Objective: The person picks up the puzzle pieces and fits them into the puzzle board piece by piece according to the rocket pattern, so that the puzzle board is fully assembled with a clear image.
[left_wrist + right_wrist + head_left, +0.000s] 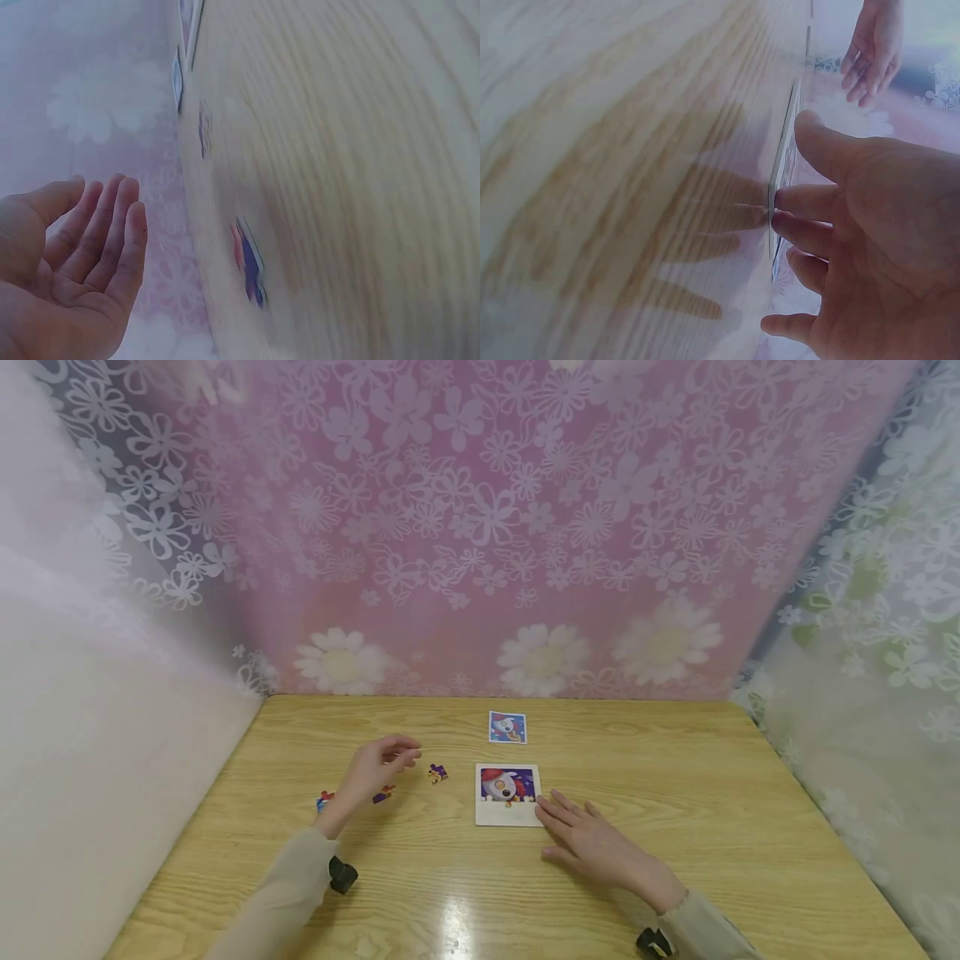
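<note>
A white-framed jigsaw tray point(510, 815) lies on the table, its upper part filled with a picture of a white character in a red hat on purple; the strip below is bare white. My right hand point(600, 850) lies at the tray's right edge, fingers straight, fingertips touching the border. To the left, my left hand point(375, 770) hovers over the table with loosely bent fingers and nothing in them. Near it lie a purple-and-yellow jigsaw piece point(438, 773), a red-and-purple jigsaw piece point(384, 794) and, partly behind the wrist, a red-and-blue jigsaw piece point(324, 802).
Beyond the tray lies a small square picture card point(507, 727) with a similar character on blue. The wooden table point(675, 760) ends at a pink flowered curtain point(450, 568), with pale sheets on both sides.
</note>
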Available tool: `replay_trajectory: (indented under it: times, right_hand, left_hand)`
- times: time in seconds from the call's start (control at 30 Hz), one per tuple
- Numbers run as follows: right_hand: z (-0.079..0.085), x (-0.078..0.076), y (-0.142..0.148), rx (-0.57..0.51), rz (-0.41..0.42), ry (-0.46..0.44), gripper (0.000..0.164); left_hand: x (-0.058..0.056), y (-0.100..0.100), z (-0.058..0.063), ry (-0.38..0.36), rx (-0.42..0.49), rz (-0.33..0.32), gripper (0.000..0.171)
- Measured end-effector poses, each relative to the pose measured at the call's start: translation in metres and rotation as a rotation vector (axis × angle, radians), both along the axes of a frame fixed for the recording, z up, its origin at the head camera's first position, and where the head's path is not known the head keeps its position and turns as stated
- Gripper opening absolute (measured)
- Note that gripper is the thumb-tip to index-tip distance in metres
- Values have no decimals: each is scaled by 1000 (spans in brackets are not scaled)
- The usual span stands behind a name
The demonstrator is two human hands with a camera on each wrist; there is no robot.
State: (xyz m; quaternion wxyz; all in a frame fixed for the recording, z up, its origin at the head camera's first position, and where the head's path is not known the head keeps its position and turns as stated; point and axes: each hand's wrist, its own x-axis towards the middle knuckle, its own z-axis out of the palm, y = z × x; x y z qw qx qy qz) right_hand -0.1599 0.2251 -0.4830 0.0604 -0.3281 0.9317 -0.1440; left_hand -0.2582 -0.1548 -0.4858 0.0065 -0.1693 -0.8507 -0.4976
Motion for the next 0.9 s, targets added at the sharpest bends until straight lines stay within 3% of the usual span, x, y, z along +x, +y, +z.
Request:
replay_trajectory:
  times: [0.4, 0.7, 0.9]
  right_hand:
    - [1, 0, -1, -5, 1, -2, 61]
    - [0, -2, -1, 8, -3, -6, 61]
    - [-2, -1, 0, 6, 0, 4, 61]
  left_hand:
    - [23, -62, 1, -17, 18, 106, 30]
    - [38, -107, -5, -61, -111, 190, 34]
    - [44, -121, -8, -60, -191, 207, 29]
